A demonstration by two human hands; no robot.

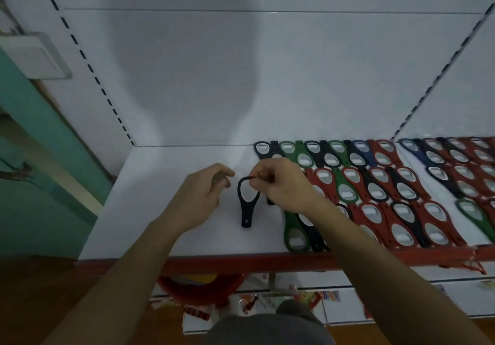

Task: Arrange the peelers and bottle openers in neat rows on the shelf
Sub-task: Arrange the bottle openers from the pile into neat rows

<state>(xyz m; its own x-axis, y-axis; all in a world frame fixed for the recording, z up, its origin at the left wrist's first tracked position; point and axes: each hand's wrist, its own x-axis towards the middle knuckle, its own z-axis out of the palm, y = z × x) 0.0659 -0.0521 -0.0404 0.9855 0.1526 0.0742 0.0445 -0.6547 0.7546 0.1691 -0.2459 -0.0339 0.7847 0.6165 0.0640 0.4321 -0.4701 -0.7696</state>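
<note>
A dark blue bottle opener [247, 205] lies on the white shelf [171, 210], left of the rows, its round head pointing away from me. My right hand [281, 181] pinches the top rim of that head. My left hand [206, 189] hovers just left of it with fingers loosely curled, and whether it holds anything small I cannot tell. Rows of red, green, black and blue bottle openers [375, 184] cover the shelf's right half in alternating directions. A green opener [294, 234] and a dark one lie at the front, partly under my right forearm.
The shelf has a red front edge [241, 261] and a white back panel [187, 76] with slotted uprights. Below the shelf stand a red basket [198, 291] and small packaged goods. A teal wall [40, 157] is at the left.
</note>
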